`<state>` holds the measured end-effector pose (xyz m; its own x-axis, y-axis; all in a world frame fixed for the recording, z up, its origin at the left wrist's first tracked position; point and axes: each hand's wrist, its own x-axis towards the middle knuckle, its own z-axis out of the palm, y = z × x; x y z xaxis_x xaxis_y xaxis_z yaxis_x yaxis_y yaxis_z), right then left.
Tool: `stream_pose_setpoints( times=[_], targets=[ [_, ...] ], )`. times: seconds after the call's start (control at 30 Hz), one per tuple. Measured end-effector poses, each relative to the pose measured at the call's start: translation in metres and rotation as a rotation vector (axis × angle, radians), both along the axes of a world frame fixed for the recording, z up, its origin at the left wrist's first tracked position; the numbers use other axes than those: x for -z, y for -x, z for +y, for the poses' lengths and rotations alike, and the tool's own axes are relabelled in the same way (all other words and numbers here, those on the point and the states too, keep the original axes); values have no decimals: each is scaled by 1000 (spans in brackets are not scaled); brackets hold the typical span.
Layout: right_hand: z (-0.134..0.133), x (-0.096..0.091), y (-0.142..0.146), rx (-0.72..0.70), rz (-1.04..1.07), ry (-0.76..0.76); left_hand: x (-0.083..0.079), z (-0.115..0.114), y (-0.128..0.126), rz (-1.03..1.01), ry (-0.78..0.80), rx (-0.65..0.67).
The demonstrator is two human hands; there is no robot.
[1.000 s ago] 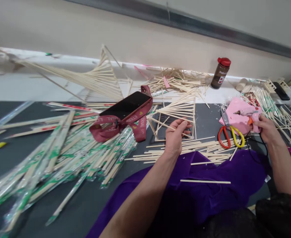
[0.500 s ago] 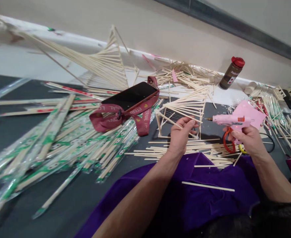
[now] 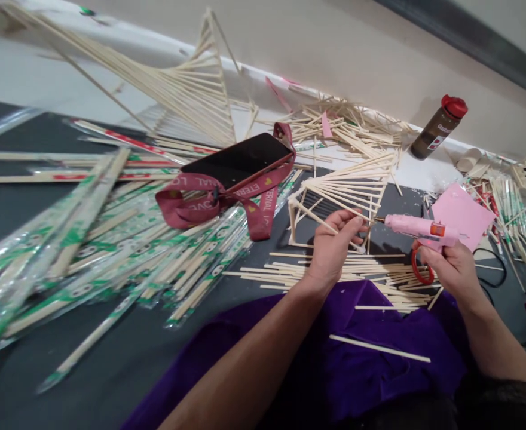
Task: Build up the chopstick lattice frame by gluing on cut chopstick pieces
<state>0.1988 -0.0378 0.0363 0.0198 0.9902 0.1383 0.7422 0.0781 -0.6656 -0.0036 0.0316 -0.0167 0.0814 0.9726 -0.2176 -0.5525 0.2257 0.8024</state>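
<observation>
My left hand [image 3: 335, 242] is closed on a thin wooden stick at the front of a small stick frame [image 3: 292, 222], whose upper sticks fan out toward the back right. In my right hand [image 3: 455, 269] is a pink hot glue gun [image 3: 418, 227], held level with its nozzle pointing left. The metal tip is at the stick end beside my left fingertips; whether it touches cannot be told. Below the frame lie loose wooden sticks [image 3: 285, 272] in a rough row. Red-handled scissors [image 3: 415, 272] lie partly hidden behind my right hand.
Left of my hands are wrapped chopsticks [image 3: 191, 263] and a phone [image 3: 245, 158] with a red lanyard [image 3: 258, 215]. Behind stand a larger stick structure [image 3: 191, 83], a stick heap [image 3: 348, 134] and a bottle [image 3: 440, 128]. Purple cloth [image 3: 370, 370] covers my lap, a stick on it.
My right hand has brought the glue gun's nozzle up to the stick end by my left fingers. The left hand keeps its hold; the whole view has shifted slightly.
</observation>
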Motion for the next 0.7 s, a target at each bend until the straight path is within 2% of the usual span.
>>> stream_pose_setpoints(
  times=[0.2,0.4,0.7],
  targets=[
    [-2,3,-3,-19,-128,-66,0,-1,0,11,-4,-2],
    [-1,5,-5,-63,-166,-146,0,-1,0,10,-9,4],
    [1,8,-3,-73,-209,-184,2,0,0,15,-16,-2]
  ],
)
